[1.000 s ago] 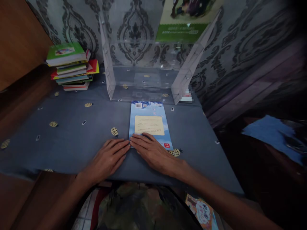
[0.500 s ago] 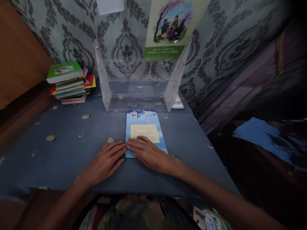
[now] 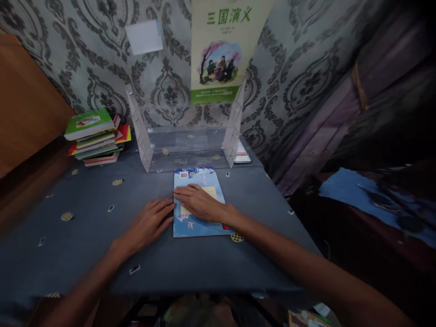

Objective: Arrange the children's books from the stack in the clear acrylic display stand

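Observation:
A blue book (image 3: 200, 229) lies closed on the cloth-covered table, with a barcode near its far edge and a cream text panel in its middle. My right hand (image 3: 197, 202) rests flat across the book, fingers stretched toward its left edge and hiding part of the panel. Beside that left edge, my left hand (image 3: 151, 222) lies on the cloth with its fingers extended, the tips at or very near the book's side. Neither hand is wrapped round anything.
Just beyond the book stands a clear plastic rack (image 3: 187, 138). A stack of books (image 3: 97, 136) sits at the back left. Behind, a green-and-cream poster (image 3: 218, 50) and a white card (image 3: 145, 37) are against the patterned wall. The patterned tablecloth (image 3: 91, 245) reaches the near edge.
My right hand has slid forward over the book, uncovering its near part. My left hand stays by the left edge. The camera view has tilted up, showing more of the wall.

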The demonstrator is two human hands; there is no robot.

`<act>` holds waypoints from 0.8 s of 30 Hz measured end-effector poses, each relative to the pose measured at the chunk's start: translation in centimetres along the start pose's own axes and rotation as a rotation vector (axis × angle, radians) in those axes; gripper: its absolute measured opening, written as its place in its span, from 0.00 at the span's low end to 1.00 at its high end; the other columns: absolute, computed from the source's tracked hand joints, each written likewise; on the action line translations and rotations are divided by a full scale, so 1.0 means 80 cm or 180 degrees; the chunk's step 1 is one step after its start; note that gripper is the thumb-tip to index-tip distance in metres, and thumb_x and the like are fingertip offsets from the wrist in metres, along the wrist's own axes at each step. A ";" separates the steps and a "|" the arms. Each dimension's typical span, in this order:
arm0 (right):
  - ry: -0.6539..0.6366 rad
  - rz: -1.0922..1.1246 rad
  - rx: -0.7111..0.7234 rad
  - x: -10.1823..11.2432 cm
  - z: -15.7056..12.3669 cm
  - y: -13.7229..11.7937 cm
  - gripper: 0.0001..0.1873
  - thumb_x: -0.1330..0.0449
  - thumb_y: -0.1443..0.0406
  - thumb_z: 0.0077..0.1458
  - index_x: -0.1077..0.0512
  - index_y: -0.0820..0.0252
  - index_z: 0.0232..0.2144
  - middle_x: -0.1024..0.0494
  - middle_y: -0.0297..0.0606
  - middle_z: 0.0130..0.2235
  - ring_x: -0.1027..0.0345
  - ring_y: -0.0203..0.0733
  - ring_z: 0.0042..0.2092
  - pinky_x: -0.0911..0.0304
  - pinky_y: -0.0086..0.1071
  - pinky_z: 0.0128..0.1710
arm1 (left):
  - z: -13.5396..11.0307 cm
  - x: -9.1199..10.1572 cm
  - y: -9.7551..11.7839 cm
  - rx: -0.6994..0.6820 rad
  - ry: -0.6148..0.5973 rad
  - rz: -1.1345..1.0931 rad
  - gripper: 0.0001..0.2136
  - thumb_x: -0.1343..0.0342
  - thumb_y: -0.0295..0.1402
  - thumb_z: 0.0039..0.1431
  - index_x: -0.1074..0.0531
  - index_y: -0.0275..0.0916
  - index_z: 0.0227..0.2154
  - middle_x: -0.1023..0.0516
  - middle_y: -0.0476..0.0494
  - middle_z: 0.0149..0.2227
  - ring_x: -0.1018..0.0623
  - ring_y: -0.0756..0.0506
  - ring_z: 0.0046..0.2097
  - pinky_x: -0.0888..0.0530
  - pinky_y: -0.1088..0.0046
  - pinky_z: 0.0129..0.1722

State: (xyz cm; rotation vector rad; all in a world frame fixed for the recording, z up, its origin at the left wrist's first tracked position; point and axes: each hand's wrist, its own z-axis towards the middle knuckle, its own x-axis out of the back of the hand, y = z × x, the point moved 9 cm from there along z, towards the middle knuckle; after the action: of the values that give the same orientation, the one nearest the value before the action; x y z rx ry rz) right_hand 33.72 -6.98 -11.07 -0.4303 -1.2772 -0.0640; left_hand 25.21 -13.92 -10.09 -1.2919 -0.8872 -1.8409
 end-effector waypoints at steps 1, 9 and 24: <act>-0.0013 -0.0006 -0.0060 0.000 0.006 0.009 0.20 0.51 0.68 0.70 0.31 0.61 0.60 0.29 0.47 0.63 0.39 0.43 0.66 0.45 0.46 0.65 | 0.004 -0.001 -0.001 -0.0013 0.0015 0.0057 0.18 0.56 0.38 0.73 0.29 0.37 0.56 0.24 0.35 0.57 0.23 0.40 0.55 0.24 0.57 0.54; 0.0175 -0.0298 -0.0889 0.017 0.024 0.081 0.19 0.50 0.66 0.70 0.31 0.59 0.59 0.32 0.47 0.64 0.40 0.51 0.65 0.52 0.59 0.65 | 0.016 -0.018 0.027 -0.0293 0.0119 0.0348 0.19 0.52 0.42 0.70 0.30 0.40 0.58 0.28 0.34 0.60 0.29 0.37 0.62 0.27 0.52 0.58; 0.0617 -0.0228 -0.1936 0.036 -0.021 0.096 0.17 0.49 0.65 0.69 0.29 0.61 0.56 0.33 0.53 0.64 0.44 0.55 0.66 0.55 0.61 0.65 | 0.004 -0.040 0.052 -0.1171 0.0205 0.1055 0.24 0.61 0.47 0.72 0.36 0.47 0.65 0.28 0.42 0.63 0.28 0.37 0.62 0.26 0.54 0.54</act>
State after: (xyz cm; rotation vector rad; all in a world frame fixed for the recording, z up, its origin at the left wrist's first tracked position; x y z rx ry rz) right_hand 38.28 0.03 -10.91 -0.8759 -1.0648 -0.5519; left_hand 29.68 -15.27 -12.54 -1.4871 -0.2800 -1.8140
